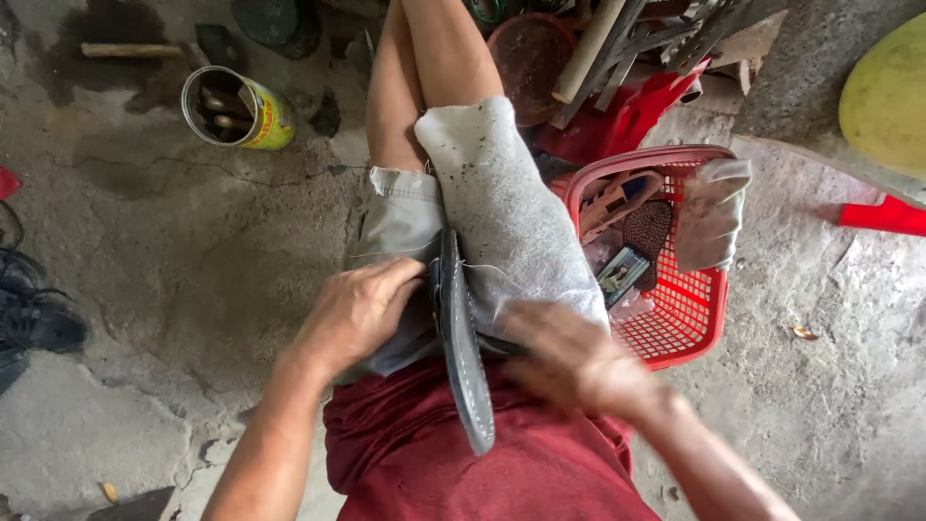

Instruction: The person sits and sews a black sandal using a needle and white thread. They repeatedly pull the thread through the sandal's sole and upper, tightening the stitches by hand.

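Rough grey concrete floor (174,270), cracked and stained, fills the head view, with the person seated low on it, knees bent and a speckled grey cloth (502,212) draped over one thigh.

Held edge-up between the legs is a dark shoe sole (461,347), long and thin, its rim showing a row of small dots that may be stitch holes. The left hand (355,311) lies against the sole's left face, fingers curled toward its upper part, steadying it. The right hand (569,359) is blurred with motion on the other side, at the sole's middle; I cannot tell whether it grips a tool or thread, or is simply pressed there. The two hands sit either side of the sole, close but not touching each other.

As for progress, the sole looks to be mid-work: it is braced in the lap rather than set aside, and no upper is visibly joined to it, so the bulk seems left to do.

Just right of the knee stands a red plastic basket (690,333) holding shoe parts and a pale cloth. A yellow tin can (241,108) with tool handles lies tipped further off, and black shoes (34,318) sit at the left edge.
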